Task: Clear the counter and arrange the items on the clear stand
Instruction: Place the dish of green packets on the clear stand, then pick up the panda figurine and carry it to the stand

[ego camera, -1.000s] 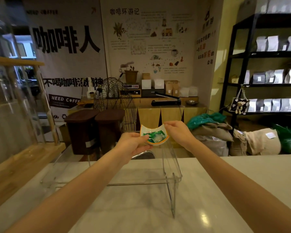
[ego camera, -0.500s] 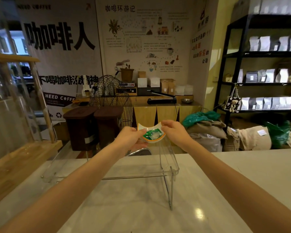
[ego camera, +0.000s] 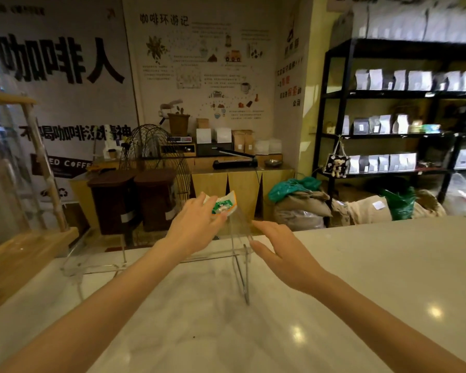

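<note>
A clear acrylic stand (ego camera: 238,254) sits on the white marble counter (ego camera: 361,278), its far side hard to make out. My left hand (ego camera: 194,230) grips a small white packet with a green label and an orange edge (ego camera: 222,204), held at the top of the stand's right end. My right hand (ego camera: 283,251) hovers just right of the stand's upright side panel, fingers spread, holding nothing. Whether the packet rests on the stand's top shelf is unclear.
A wooden-framed glass case (ego camera: 14,238) stands on the counter's left end. Beyond the counter are two brown bins (ego camera: 135,200), a wire fan guard (ego camera: 156,162), stuffed sacks (ego camera: 320,208) and a black shelf rack of pouches (ego camera: 388,125).
My right hand has let go of the packet and drawn back down to the right. The left hand alone now holds it, tilted. The view has shifted left.
</note>
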Available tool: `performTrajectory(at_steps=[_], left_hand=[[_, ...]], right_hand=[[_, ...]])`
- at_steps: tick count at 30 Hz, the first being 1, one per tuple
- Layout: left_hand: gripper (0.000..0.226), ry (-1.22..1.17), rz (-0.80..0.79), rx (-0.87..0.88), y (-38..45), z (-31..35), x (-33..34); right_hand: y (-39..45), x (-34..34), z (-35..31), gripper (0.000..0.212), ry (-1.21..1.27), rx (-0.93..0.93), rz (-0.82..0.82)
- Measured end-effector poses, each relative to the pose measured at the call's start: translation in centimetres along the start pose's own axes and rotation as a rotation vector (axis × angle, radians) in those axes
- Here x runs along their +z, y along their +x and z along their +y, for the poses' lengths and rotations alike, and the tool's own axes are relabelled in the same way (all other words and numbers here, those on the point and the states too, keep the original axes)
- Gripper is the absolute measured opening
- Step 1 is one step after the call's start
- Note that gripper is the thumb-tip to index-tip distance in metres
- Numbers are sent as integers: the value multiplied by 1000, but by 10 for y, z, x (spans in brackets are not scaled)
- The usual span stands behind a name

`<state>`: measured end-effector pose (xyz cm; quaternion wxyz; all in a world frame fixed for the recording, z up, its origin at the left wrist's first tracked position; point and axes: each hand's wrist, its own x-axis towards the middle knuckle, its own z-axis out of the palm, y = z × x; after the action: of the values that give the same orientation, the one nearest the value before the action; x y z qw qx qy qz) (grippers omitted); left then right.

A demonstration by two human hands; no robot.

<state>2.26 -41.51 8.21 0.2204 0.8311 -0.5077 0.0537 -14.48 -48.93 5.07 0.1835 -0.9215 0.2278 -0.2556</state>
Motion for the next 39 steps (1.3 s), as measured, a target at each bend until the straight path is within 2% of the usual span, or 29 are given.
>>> performTrajectory(at_steps=[3,11,21,23,29,33,39], left_hand=[[56,5,22,46,-24,10,6],[55,19,100,165,-98,31,22],[49,-184,-169,194,-199,40,52],[48,-214,-223,189,-216,37,57],[38,-322,-221,154,-260,28,66],[60,-268,-235,177,-276,30,66],[63,-204,-271,244,-286,30,63]], right_hand=[[-36,-2,0,50,-65,-5,-27],[-143,-7,-7,49,-22,7,-178],[-217,-4,-16,41,63,14,-322],[-225,-3,-18,38,118,29,-307],[-240,1,-20,32,213,58,-214],[-244,6,-18,26,260,93,-180],[-245,9,-18,20,425,177,-148]])
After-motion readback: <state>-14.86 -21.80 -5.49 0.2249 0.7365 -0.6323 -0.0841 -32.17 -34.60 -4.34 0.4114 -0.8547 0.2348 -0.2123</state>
